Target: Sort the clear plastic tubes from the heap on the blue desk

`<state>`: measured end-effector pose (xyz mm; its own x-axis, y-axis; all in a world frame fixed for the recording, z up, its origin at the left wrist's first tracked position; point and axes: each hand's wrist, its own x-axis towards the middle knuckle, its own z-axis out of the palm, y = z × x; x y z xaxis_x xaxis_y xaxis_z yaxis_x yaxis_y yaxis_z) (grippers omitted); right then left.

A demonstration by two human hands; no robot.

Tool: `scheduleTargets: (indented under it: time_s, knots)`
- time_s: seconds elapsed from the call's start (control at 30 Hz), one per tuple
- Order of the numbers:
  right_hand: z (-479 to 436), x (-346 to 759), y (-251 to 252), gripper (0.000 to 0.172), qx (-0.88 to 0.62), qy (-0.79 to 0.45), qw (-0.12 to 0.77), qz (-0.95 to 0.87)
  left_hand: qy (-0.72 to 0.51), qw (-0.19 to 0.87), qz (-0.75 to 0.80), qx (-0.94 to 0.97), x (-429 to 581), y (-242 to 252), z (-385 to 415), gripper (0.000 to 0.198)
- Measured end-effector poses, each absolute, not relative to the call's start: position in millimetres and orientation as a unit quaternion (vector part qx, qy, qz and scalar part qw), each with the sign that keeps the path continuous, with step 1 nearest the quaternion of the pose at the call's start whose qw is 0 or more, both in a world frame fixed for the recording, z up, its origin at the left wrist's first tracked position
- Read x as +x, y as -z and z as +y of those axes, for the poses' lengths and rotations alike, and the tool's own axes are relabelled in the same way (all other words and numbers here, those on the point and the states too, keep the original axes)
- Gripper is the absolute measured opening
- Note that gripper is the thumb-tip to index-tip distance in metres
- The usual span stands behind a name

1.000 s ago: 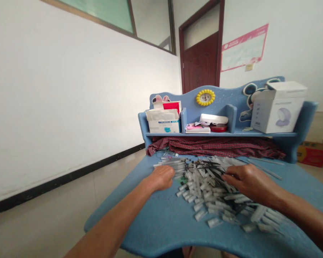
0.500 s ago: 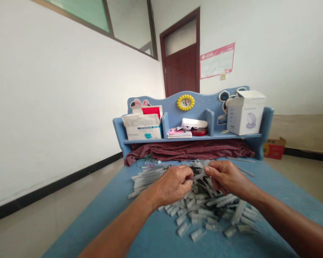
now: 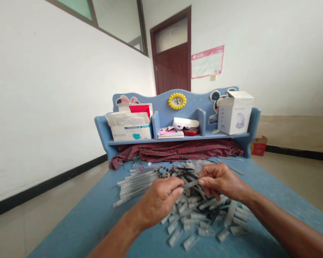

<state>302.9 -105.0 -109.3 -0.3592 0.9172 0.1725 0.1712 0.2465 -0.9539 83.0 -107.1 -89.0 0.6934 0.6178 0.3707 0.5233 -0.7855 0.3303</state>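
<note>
A translucent pen barrel (image 3: pixel 191 184) stretches between my two hands above the pile. My left hand (image 3: pixel 161 199) pinches its left end, with the fingers curled in. At the other end, my right hand (image 3: pixel 220 181) grips it between thumb and fingertips. Loose clear pen caps (image 3: pixel 190 242) lie scattered beneath and in front of the hands. Dark slim pen parts (image 3: pixel 187 172) are heaped behind the barrel. On the left, frosted pen barrels (image 3: pixel 136 188) lie side by side in a stack. My fingers hide both ends of the held barrel.
Everything rests on a blue table (image 3: pixel 78 218). A blue shelf (image 3: pixel 174 140) stands at its back, carrying a mask box (image 3: pixel 130 132), a red round tin (image 3: pixel 191 132) and a white carton (image 3: pixel 235 113). Checked cloth (image 3: pixel 174 150) is bunched under the shelf.
The view has swung slightly right, so the shelf and table appear further left. My hands are a little further apart, and more of the pen barrel shows between them.
</note>
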Motion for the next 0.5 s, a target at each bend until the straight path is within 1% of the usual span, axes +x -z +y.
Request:
scheduleTargets:
  time_s: [0.17,0.3,0.37,0.47,0.5]
  knots:
    - [-107,302,111,0.041,-0.428,-0.429,0.374,-0.702,-0.245,0.091,0.312,0.913,81,94,-108,0.018]
    - [-108,303,113,0.033,-0.404,-0.473,0.380,-0.685,-0.236,0.081,0.312,0.917,81,98,-107,0.018]
    - [-108,304,113,0.033,-0.399,-0.483,0.380,-0.680,-0.236,0.078,0.313,0.916,81,100,-106,0.018]
    - [-107,305,115,0.033,-0.432,-0.437,0.373,-0.695,-0.242,0.072,0.312,0.916,82,102,-105,0.019]
    - [-107,306,116,0.036,-0.445,-0.413,0.370,-0.703,-0.243,0.069,0.311,0.916,82,103,-105,0.019]
